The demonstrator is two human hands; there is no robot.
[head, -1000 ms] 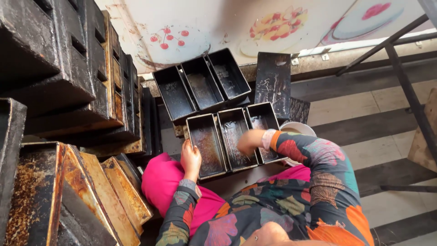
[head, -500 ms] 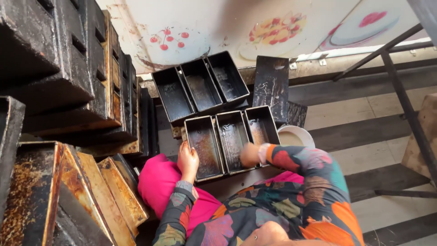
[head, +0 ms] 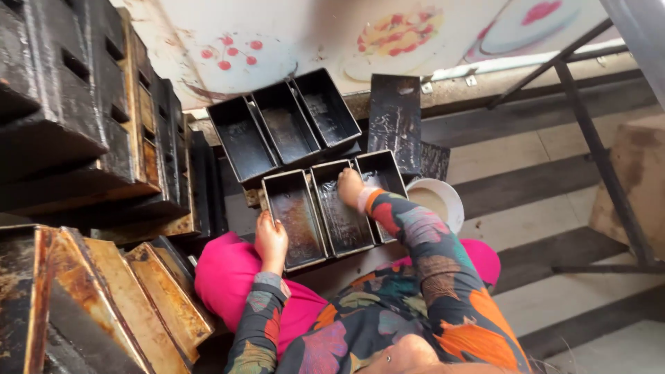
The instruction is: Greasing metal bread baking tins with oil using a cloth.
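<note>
Right, the near triple loaf tin (head: 332,211) lay across the person's lap, three dark compartments side by side. The right hand (head: 350,187) was down inside the middle compartment, near its far end at about twelve o'clock, fingers bunched together against the metal; whether it pinched a cloth or a brush, I could not tell. The left hand (head: 270,239) gripped the tin's near left edge at about eight o'clock, fingers curled over the rim, steadying it.

By the look of it, the wiping was partway: the hand was in the middle compartment, and the left one showed a pale sheen, though I could not tell for sure which were finished.

Just beyond, at twelve o'clock, a second triple tin (head: 287,128) sat tilted, empty and dark. At two o'clock a flat dark lid (head: 395,125) leaned against the wall. At three o'clock, just beside the near tin, stood a white bowl (head: 438,201) of pale liquid. Off at nine o'clock, stacked tins (head: 76,125) towered, with rusty trays (head: 118,298) at seven o'clock.
</note>
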